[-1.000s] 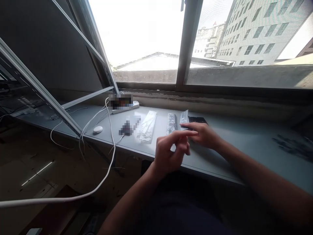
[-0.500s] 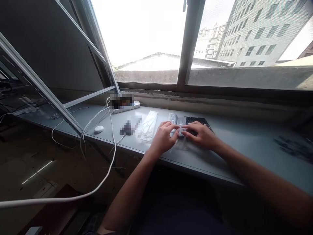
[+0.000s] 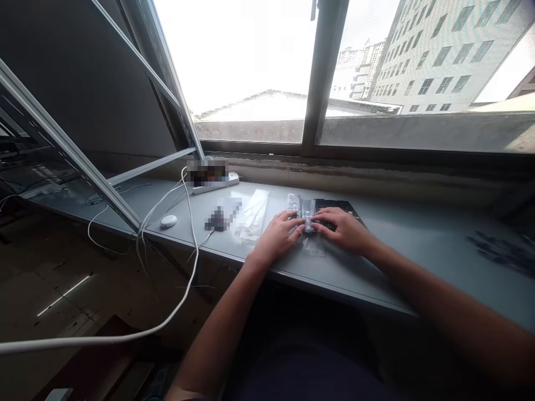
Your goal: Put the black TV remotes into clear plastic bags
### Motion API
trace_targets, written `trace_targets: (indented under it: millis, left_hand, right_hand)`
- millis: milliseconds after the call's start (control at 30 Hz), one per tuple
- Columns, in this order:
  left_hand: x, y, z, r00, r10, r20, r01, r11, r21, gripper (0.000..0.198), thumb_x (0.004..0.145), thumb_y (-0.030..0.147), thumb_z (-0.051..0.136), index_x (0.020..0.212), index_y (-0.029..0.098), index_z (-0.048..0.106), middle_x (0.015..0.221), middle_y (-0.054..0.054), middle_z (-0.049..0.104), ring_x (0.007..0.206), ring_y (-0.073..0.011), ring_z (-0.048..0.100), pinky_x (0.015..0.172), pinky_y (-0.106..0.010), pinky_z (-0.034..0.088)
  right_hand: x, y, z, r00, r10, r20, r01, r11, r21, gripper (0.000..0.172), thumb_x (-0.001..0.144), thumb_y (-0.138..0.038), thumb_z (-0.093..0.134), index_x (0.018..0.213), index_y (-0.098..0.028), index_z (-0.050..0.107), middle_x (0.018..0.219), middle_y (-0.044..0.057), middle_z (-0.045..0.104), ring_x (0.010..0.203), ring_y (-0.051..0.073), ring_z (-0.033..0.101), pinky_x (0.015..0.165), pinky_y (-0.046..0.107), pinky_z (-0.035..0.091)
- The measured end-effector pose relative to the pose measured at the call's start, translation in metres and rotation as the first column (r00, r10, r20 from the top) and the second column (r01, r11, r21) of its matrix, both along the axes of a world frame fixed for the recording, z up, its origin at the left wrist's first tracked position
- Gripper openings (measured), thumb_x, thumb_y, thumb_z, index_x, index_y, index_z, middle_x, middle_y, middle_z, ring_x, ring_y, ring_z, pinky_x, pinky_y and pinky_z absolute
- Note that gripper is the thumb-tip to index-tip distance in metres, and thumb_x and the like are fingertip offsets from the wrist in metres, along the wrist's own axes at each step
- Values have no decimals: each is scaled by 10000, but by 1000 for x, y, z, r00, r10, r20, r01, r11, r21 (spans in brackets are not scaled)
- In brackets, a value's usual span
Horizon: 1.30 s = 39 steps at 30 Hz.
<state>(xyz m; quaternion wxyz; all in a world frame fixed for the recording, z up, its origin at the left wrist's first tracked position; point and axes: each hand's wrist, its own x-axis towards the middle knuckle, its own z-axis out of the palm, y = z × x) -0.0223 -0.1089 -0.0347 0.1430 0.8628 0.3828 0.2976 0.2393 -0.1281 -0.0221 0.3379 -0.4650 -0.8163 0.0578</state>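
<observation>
A remote control in a clear plastic bag (image 3: 308, 210) lies on the grey table, with the loose end of its bag spread toward me. Along its left edge, my left hand (image 3: 279, 235) holds it with the thumb and fingertips. My right hand (image 3: 341, 227) grips the opposite edge the same way. Another bagged remote control (image 3: 293, 203) lies just left of it, partly covered by my left fingers. Beside and under my right hand is a group of black remote controls (image 3: 345, 206), partly hidden.
Flat clear plastic bags (image 3: 253, 214) lie left of my hands. Further left are a blurred dark device (image 3: 217, 219), a round white object (image 3: 169, 221) and a power strip (image 3: 217, 186). A white cable (image 3: 193, 234) hangs over the table edge near a metal frame (image 3: 96, 178).
The bagged remote control has come down flat beside the other one, and its loose bag end shows more clearly. My left hand has shifted slightly down and left; the right has barely moved.
</observation>
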Motion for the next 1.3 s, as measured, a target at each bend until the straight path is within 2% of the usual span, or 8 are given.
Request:
trace_targets:
  millis: [200, 333, 500, 667, 833, 967, 1133, 1300]
  left_hand:
    - [0, -1, -1, 999, -33, 18, 33, 999, -17, 454, 1164, 457, 541, 1466, 239, 802, 1690, -131, 614, 1598, -322, 550, 1367, -488, 434]
    - [-8, 4, 9, 996, -49, 79, 46, 998, 47, 397, 1154, 428, 575, 1378, 225, 833, 1610, -130, 681, 1541, -309, 598, 1335, -476, 464]
    - [-36, 18, 41, 972, 186, 144, -205, 970, 127, 334, 1144, 331, 572, 1294, 189, 835, 1346, -123, 808, 1334, -295, 694, 1220, -457, 526]
    - [-64, 38, 54, 882, 464, -86, -466, 885, -2, 434, 1108, 429, 612, 1416, 177, 784, 1473, -157, 734, 1364, -346, 669, 1152, -433, 530]
    - [-76, 58, 42, 801, 483, -354, -549, 829, -111, 572, 1041, 560, 674, 1447, 169, 778, 1511, -196, 704, 1320, -355, 697, 1076, -382, 539]
    - [-73, 61, 44, 793, 485, -369, -563, 815, -138, 372, 1047, 434, 653, 1278, 238, 868, 1314, -144, 819, 1168, -308, 758, 984, -348, 545]
    - [-68, 56, 62, 770, 506, -388, -600, 782, -170, 284, 970, 357, 666, 1051, 243, 914, 1054, -131, 861, 939, -279, 773, 816, -331, 538]
    - [-72, 58, 69, 760, 544, -357, -617, 775, -133, 271, 932, 359, 686, 1007, 237, 916, 1002, -137, 859, 889, -290, 763, 769, -345, 531]
  right_hand:
    - [1, 1, -1, 1000, 5, -10, -5, 1000, -4, 323, 1068, -485, 711, 1209, -268, 905, 1297, 132, 835, 1318, 396, 728, 1158, 597, 580]
    - [1, 1, 1, 1000, 11, -8, -11, 1000, -11, 313, 1072, -474, 709, 1211, -272, 903, 1301, 126, 835, 1318, 393, 727, 1159, 602, 577]
    - [-2, -2, 3, 1000, 15, -24, -16, 1000, -20, 289, 1075, -462, 702, 1179, -286, 907, 1283, 118, 840, 1325, 396, 718, 1160, 613, 574]
    - [-3, -3, 5, 1000, 4, -26, -5, 999, -35, 289, 1077, -459, 698, 1175, -286, 908, 1301, 118, 833, 1328, 395, 716, 1147, 611, 580]
    - [-2, -3, 6, 999, 2, -37, -3, 1000, -29, 286, 1068, -460, 706, 1157, -277, 907, 1289, 123, 833, 1322, 395, 719, 1141, 604, 580]
    - [-2, -3, 8, 999, 3, -40, -4, 1000, -25, 286, 1070, -455, 706, 1153, -265, 903, 1289, 130, 830, 1318, 392, 720, 1141, 597, 578]
    - [-1, -3, 8, 1000, 9, -26, -9, 1000, -22, 283, 1075, -451, 697, 1144, -265, 899, 1293, 127, 825, 1316, 383, 720, 1139, 580, 578]
    - [-1, -3, 8, 1000, 3, -25, -4, 1000, -26, 283, 1082, -462, 695, 1147, -278, 900, 1306, 124, 819, 1319, 390, 715, 1142, 595, 577]
